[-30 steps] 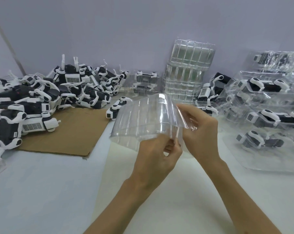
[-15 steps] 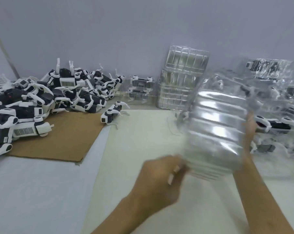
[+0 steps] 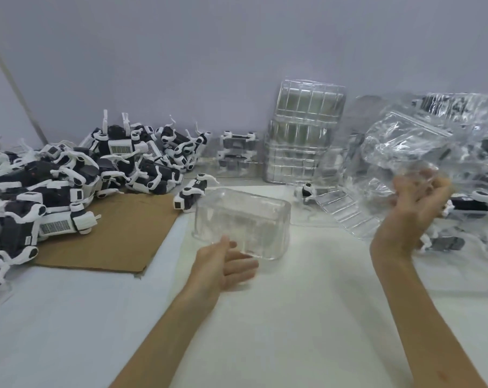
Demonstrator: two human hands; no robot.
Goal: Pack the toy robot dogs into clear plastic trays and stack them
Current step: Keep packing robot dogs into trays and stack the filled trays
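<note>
Only bare arms showed, with nothing worn on either one from the lower edge of the view up to the wrist. The left forearm [image 3: 167,331] was slim and smooth, narrowing into the wrist and the left grip [image 3: 226,264], whose thumb and fingers showed fairly sharply. The right forearm [image 3: 422,317] was as slim and carried a small faint mark near the lower edge. The right grip [image 3: 411,208] was smeared by blur, so its fingers showed only as soft shapes.
</note>
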